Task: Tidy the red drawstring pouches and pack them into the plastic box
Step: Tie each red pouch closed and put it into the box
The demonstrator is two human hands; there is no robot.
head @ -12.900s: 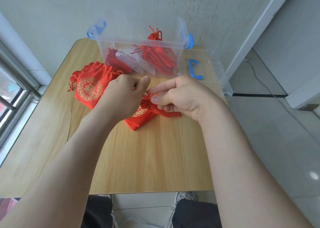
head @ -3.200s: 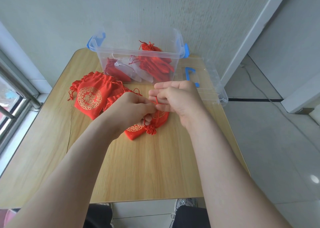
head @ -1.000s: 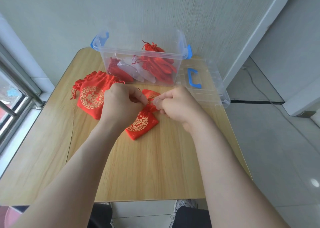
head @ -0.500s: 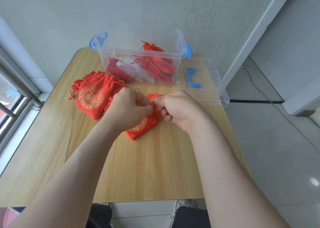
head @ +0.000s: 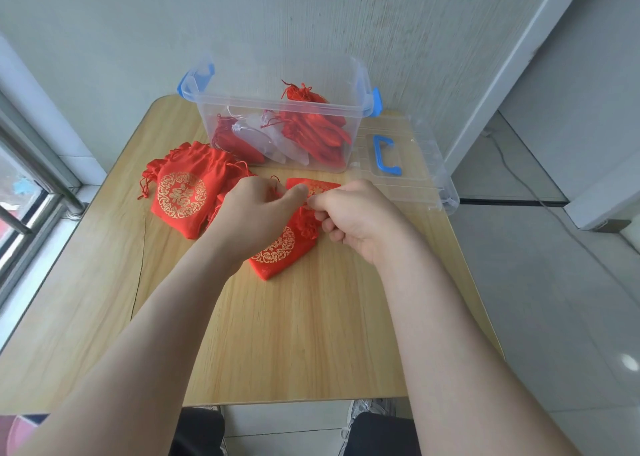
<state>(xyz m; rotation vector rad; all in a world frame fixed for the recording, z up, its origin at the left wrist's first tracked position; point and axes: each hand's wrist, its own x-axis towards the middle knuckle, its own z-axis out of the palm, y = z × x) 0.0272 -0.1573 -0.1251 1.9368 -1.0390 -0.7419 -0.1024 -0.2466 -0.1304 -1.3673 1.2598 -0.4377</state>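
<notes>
A small red drawstring pouch (head: 282, 251) with a gold round pattern lies mid-table under my hands. My left hand (head: 258, 213) and my right hand (head: 356, 213) both pinch its red cords at the gathered neck. Another flat red pouch (head: 313, 185) pokes out just behind my fingers. To the left lies a larger red pouch (head: 183, 192) with a gold emblem, on top of other pouches. The clear plastic box (head: 277, 109) with blue latches stands at the back and holds several red pouches and some clear bags.
The box's clear lid (head: 401, 164) with a blue handle lies flat to the right of the box, overhanging the table's right edge. The wooden table (head: 277, 334) ends near my knees. A window rail runs along the left; a wall stands behind.
My hands have shifted slightly on the pouch's neck while working the cords; the pouch's gold pattern shows more now. The other pouches and the box stay put.
</notes>
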